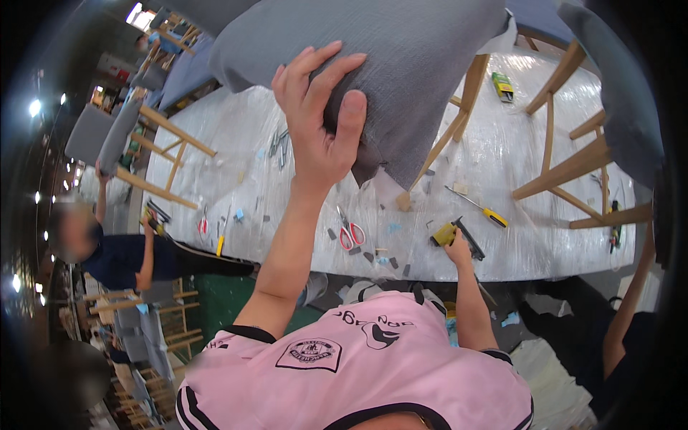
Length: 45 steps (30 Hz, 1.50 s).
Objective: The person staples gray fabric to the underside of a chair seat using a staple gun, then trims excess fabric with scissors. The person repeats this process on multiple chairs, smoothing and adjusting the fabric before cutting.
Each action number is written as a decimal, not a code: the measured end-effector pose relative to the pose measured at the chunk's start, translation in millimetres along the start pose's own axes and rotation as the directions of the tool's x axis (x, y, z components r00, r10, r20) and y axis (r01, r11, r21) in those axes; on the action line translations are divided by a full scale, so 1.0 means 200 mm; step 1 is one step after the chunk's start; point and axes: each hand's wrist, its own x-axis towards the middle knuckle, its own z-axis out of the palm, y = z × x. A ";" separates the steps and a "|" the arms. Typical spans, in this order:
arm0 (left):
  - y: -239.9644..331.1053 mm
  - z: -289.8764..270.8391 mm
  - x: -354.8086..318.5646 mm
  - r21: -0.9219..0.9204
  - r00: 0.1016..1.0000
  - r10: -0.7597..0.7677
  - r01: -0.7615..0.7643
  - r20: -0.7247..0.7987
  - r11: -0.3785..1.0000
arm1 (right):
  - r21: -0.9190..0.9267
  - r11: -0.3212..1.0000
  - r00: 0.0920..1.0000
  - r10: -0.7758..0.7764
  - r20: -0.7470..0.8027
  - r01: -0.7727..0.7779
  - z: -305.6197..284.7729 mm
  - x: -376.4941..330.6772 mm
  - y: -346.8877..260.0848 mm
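Observation:
My left hand point(315, 115) lies with fingers spread on the grey fabric point(401, 79) of a chair with wooden legs point(469, 93). The thumb stands apart from the fingers, near a loose dark flap at the cover's lower corner. Lower right, my right hand point(459, 252) is wrapped round a yellow and black staple gun point(446, 233), held low over the table's front edge, away from the chair. Between my arms lie red-handled scissors point(351, 235). A screwdriver point(493, 216) with a yellow handle lies beyond the staple gun.
The table point(530, 251) is covered in clear plastic film, with grey scraps scattered on it. A green and yellow box point(502, 87) lies farther back. Another grey chair point(584, 161) stands at right. A co-worker point(129, 251) holds a chair at left; another person's arm point(631, 301) shows at right.

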 end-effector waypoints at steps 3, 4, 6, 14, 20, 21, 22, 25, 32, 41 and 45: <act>-0.03 0.00 0.01 -0.035 1.000 0.013 -0.012 0.013 0.999 | 0.005 0.995 0.994 -0.098 0.038 0.098 -0.05 0.03 0.09; -0.04 -0.02 0.01 -0.055 1.000 0.014 -0.014 0.010 0.998 | 0.021 0.988 0.987 -0.153 0.050 0.152 -0.11 0.04 0.08; -0.08 -0.07 0.01 -0.038 0.999 0.030 -0.030 0.018 0.999 | 0.124 0.974 0.980 -0.194 0.031 0.189 -0.27 0.06 0.06; -0.01 -0.12 0.02 0.018 0.890 -0.177 0.204 -0.419 0.979 | 0.224 0.910 0.935 -0.327 -0.135 0.350 -0.87 0.38 0.18; 0.39 0.24 -0.03 0.115 0.950 -0.022 0.061 -0.310 0.991 | 0.191 0.781 0.779 -0.500 -0.379 0.595 -1.40 0.61 -0.21; 0.31 0.25 -0.06 0.196 0.950 0.024 0.040 -0.313 0.980 | 0.261 0.752 0.778 -0.491 -0.391 0.605 -1.45 0.64 -0.38; 0.24 0.25 -0.07 0.272 0.948 0.066 0.022 -0.310 0.962 | 0.329 0.720 0.781 -0.479 -0.401 0.611 -1.50 0.65 -0.56; 0.17 0.18 -0.04 0.265 0.955 0.110 -0.034 -0.275 0.964 | 0.259 0.658 0.675 -0.519 -0.525 0.707 -1.66 0.69 -0.88; -0.32 -0.25 -0.05 0.031 0.922 -0.143 0.165 -0.358 0.986 | 0.169 0.531 0.541 -0.696 -0.473 0.831 -1.88 0.54 -1.48; -0.67 -0.58 -0.40 -0.209 0.687 -0.546 0.515 -0.480 0.831 | 0.368 0.437 0.555 -0.764 -0.329 0.821 -1.36 0.42 -1.80; -0.53 -0.33 -0.28 -0.248 0.703 -0.554 0.498 -0.446 0.831 | 0.180 0.479 0.504 -0.730 -0.462 0.859 -1.56 0.57 -1.75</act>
